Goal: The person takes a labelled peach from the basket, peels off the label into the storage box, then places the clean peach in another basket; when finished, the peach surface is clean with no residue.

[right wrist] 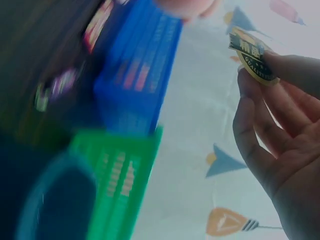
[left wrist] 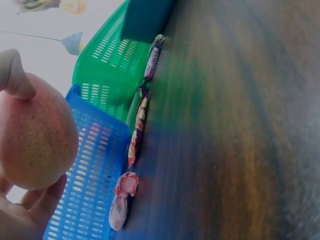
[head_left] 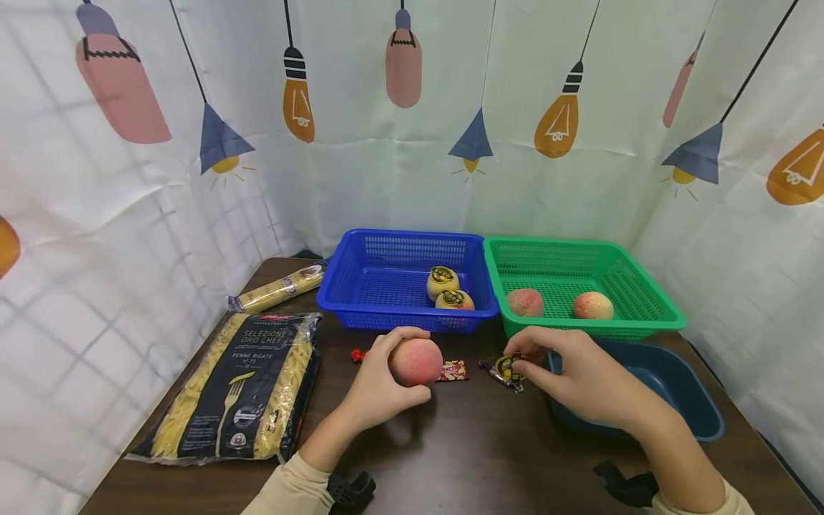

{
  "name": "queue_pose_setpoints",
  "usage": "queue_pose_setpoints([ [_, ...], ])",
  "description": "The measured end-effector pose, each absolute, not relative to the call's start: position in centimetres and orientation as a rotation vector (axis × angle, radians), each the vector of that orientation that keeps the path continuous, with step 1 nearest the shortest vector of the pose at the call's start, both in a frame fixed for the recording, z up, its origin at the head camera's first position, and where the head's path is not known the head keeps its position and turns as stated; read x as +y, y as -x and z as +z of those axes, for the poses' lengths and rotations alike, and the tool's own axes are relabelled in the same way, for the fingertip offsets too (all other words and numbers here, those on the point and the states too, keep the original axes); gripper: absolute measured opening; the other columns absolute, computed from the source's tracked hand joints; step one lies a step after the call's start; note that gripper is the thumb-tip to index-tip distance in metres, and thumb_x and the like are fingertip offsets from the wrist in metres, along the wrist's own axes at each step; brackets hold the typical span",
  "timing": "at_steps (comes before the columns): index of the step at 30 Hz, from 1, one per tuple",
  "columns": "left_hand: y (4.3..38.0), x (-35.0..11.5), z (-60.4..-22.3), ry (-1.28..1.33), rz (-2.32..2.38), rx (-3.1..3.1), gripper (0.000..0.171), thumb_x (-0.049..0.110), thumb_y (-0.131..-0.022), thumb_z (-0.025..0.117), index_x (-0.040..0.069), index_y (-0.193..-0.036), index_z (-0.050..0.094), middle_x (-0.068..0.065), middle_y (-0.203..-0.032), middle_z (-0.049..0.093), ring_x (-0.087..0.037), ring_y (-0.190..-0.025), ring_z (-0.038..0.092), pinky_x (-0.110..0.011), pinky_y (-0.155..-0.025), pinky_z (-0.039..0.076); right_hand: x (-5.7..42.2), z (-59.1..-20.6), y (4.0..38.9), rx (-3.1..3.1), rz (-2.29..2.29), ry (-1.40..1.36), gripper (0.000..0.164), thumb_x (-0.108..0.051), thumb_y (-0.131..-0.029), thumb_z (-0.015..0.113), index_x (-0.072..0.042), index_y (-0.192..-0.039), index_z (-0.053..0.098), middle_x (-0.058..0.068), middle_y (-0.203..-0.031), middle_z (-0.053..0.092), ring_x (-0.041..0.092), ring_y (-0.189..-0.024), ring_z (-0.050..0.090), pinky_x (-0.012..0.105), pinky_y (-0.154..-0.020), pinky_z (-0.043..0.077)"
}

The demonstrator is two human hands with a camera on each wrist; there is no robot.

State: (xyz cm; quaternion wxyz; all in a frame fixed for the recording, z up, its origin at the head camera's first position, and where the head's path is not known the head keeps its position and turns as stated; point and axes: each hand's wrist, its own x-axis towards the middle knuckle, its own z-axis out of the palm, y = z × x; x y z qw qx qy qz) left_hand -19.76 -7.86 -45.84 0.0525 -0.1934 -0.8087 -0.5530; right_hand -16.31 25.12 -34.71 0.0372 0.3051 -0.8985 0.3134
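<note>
My left hand (head_left: pixel 373 397) grips a peach (head_left: pixel 417 363) above the table, fingers and thumb around its sides. No sticker shows on its visible side. Between thumb and fingertips, my right hand (head_left: pixel 573 372) pinches a black-and-gold oval sticker (right wrist: pixel 252 57), held up off the table. Two peaches (head_left: pixel 443 281) with similar stickers lie at the right end of the blue basket (head_left: pixel 412 233). In the green basket (head_left: pixel 553 244) are two peaches (head_left: pixel 594 305) with no sticker visible.
On the table lie a red-wrapped candy (left wrist: pixel 123 192), a red-and-yellow candy (head_left: pixel 454 370) and a purple-wrapped candy (left wrist: pixel 152 64). A dark teal bin (head_left: pixel 682 386) stands at right, partly behind my right hand. A penne bag (head_left: pixel 238 386) and spaghetti pack (head_left: pixel 280 287) lie at left.
</note>
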Motion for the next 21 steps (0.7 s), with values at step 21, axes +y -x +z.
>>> queue_pose_setpoints([
  [21, 19.7, -7.8, -45.7, 0.555, -1.683, -2.445, 0.076, 0.013, -0.072, 0.093, 0.046, -0.136, 0.068, 0.003, -0.137, 0.067, -0.024, -0.124, 0.057, -0.045, -0.091, 0.059, 34.5, -35.9, 22.7, -3.373, 0.914, -1.037, 0.005, -0.013, -0.11, 0.066, -0.014, -0.111, 0.071, 0.001, -0.096, 0.072, 0.012, -0.082, 0.064, 0.028, -0.072, 0.053],
])
